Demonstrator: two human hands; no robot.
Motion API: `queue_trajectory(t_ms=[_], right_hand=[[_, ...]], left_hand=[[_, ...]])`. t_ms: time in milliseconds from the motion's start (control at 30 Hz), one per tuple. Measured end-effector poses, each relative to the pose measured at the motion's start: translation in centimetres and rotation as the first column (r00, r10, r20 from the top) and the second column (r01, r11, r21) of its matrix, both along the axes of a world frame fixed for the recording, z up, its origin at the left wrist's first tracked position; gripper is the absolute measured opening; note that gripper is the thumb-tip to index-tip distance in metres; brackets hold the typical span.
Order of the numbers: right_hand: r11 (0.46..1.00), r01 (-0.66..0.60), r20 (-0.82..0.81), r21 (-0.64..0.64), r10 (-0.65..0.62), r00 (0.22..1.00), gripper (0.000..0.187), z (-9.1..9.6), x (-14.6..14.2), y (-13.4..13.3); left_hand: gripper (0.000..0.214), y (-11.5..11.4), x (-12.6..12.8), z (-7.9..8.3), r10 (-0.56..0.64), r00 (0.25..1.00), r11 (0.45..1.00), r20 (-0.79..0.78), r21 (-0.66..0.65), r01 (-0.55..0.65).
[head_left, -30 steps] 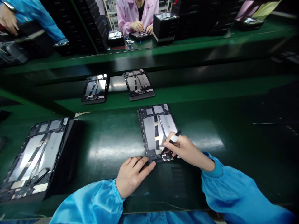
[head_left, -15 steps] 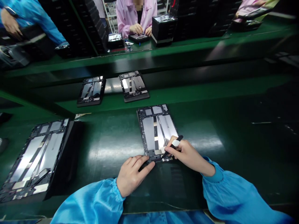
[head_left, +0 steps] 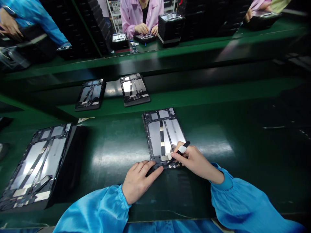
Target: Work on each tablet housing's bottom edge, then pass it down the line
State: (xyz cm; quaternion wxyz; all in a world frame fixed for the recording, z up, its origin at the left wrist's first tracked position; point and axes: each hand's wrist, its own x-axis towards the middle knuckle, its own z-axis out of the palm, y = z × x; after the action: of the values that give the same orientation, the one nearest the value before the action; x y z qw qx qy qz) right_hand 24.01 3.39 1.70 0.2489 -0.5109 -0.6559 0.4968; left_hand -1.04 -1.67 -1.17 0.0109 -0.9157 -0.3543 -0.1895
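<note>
"What takes up the most room?"

"The green bench [head_left: 116,136]. At its left, an opened tablet [head_left: 45,161] sits raised on something dark."

"And the tablet being handled?"

"The middle tablet [head_left: 154,139] lies on the bench in front of the person, grey insides facing up. Beyond it, side by side, are a rear left tablet [head_left: 91,94] and a rear right tablet [head_left: 134,89], both opened too."

"What are the hands doing?"

"The left hand [head_left: 140,180] rests at the middle tablet's near left corner, thumb spread apart from the fingers. The right hand [head_left: 191,158] is clamped on a slim black tool [head_left: 187,143], thumb and fingertips together around it."

"Is its tip touching?"

"I can't tell; it points down at the near edge."
</note>
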Motion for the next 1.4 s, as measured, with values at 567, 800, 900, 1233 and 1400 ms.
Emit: queue_trajectory(t_ms=[567,800,900,1233,1400], right_hand=[[0.952,0.302,-0.278,0.042,-0.279,0.919,0.038,-0.7,-0.2,-0.6],[0.737,0.647,-0.353,0.194,-0.563,0.747,0.032,-2.0,0.3,-1.9],[0.774,0.598,-0.335,0.208,-0.518,0.787,0.03,-2.5,0.2,-1.6],[0.865,0.473,-0.284,0.171,-0.416,0.864,0.027,-4.1,-0.8,0.3],[0.875,0.44,-0.287,0.199,-0.378,0.88,0.031,-4.7,-1.4,1.1]], left_hand=[[0.031,1.2,0.1,1.0,-0.057,0.998,0.997,0.04,-0.05,0.059],[0.041,10.1,5.4,1.4,-0.065,0.985,0.988,-0.158,-0.146,0.041],[0.041,17.5,7.7,0.9,0.058,0.992,0.986,-0.116,-0.148,-0.075],[0.034,31.3,-2.2,4.5,0.795,0.602,0.603,0.077,-0.213,-0.769],[0.036,31.8,-8.7,6.0,0.931,0.35,0.362,0.108,-0.402,-0.841]])
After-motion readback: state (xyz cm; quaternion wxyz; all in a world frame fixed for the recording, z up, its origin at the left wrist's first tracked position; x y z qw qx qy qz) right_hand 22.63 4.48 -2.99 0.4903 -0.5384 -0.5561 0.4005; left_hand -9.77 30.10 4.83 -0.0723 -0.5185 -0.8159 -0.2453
